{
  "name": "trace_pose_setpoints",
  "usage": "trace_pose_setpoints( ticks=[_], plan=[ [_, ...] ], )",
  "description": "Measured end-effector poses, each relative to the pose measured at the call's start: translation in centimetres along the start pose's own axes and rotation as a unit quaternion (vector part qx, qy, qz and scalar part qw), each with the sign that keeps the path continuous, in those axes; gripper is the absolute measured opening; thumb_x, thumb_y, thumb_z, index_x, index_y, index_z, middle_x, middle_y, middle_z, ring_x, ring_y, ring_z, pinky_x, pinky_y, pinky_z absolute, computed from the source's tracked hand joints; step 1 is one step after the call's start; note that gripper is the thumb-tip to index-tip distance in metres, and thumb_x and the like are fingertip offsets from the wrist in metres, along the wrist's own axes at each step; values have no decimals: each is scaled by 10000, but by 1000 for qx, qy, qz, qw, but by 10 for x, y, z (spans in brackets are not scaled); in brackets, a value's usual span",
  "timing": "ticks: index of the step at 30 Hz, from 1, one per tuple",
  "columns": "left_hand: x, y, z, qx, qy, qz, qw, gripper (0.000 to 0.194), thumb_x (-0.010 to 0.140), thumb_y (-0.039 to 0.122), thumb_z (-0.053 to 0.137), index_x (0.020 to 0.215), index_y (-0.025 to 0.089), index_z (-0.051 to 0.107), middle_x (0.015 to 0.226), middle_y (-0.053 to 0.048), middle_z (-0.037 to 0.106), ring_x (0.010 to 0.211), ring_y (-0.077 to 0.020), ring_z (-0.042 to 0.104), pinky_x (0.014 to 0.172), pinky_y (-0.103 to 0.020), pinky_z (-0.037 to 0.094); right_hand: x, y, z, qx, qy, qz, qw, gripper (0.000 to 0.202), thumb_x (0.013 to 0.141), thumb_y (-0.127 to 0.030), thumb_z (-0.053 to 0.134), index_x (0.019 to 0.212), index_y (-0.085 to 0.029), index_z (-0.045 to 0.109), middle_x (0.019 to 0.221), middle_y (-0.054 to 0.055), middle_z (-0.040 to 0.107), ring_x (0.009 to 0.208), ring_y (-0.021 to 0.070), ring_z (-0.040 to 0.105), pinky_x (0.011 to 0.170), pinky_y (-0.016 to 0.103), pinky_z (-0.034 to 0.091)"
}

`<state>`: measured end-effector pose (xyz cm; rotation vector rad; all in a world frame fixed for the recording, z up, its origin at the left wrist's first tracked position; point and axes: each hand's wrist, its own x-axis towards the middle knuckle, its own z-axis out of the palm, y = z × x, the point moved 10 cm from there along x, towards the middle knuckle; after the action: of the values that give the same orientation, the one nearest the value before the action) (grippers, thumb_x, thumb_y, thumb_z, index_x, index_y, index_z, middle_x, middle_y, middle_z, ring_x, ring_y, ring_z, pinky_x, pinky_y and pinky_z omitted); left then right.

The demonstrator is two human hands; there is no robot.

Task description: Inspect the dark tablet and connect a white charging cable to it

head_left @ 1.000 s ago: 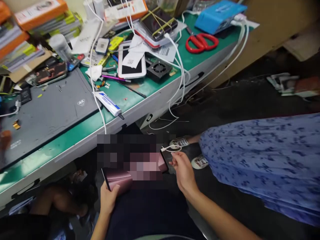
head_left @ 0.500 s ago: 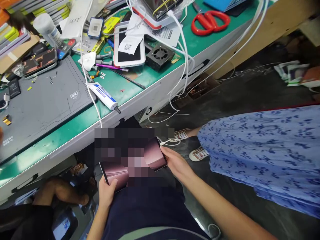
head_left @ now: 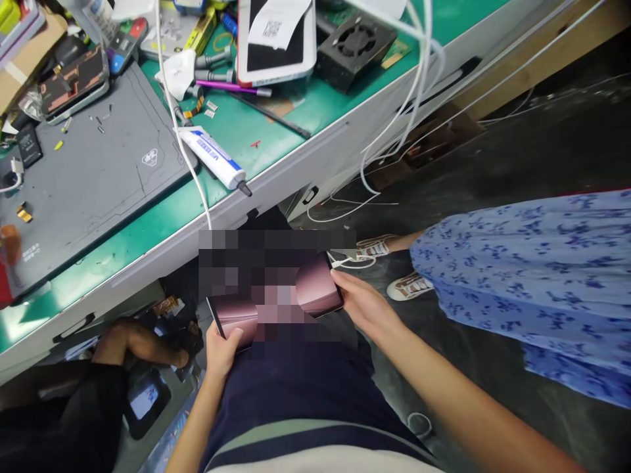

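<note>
A phone [head_left: 318, 289] with a purple-pink screen lies sideways between my hands, low over my lap. Its middle is blurred out by blocks. My left hand [head_left: 223, 348] is closed round its left end, thumb on the front. At the right end my right hand [head_left: 367, 302] grips the edge. A white cable [head_left: 352, 264] runs by the phone's right end, close to my fingertips; whether it is plugged in I cannot tell.
Above is a green workbench [head_left: 276, 157] with a grey work mat [head_left: 98, 177], a glue tube [head_left: 217, 157], a white-framed tablet [head_left: 276, 62] and a black fan unit [head_left: 355, 49]. A person in a blue patterned skirt [head_left: 517, 269] stands right. Another person's leg [head_left: 138, 345] shows left.
The view has shifted, so the bench sits higher and closer in the picture. Both hands keep the same hold on the phone.
</note>
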<state>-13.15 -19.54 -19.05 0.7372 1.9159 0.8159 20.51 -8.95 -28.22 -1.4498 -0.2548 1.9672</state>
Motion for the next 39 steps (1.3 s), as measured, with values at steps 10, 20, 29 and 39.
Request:
trace_pose_setpoints(
  ticks=[10,20,29,39],
  plan=[
    [-3,4,1,13,-1,-9,1000,292,1005,423,758,1050,134,744,1001,-56,793,924,-213,776,896,-421,647,0,0,-3,-2,10,-7,1000,246,932,-373,824,1077,-179,779,1064,47,814,962,186,768,959,385,613],
    [-1,-12,-2,5,2,32,999,291,1000,409,766,1111,141,742,1059,-62,786,960,-219,767,901,-429,644,3,0,-4,3,16,-9,1000,190,1007,-336,752,1062,-155,754,1062,55,795,974,191,767,949,414,629],
    [-1,-17,-3,14,2,41,999,308,1000,431,760,1105,141,741,1054,-61,783,948,-217,763,887,-421,644,5,2,-6,7,15,-9,1000,181,997,-326,763,1065,-159,759,1069,48,797,971,190,762,948,414,622],
    [0,-13,-4,19,1,46,999,352,995,481,758,1086,141,750,1026,-60,797,929,-216,774,887,-420,643,3,1,-4,12,6,-10,1000,163,999,-318,762,1050,-163,762,1068,49,801,984,192,765,969,421,619]
  ],
)
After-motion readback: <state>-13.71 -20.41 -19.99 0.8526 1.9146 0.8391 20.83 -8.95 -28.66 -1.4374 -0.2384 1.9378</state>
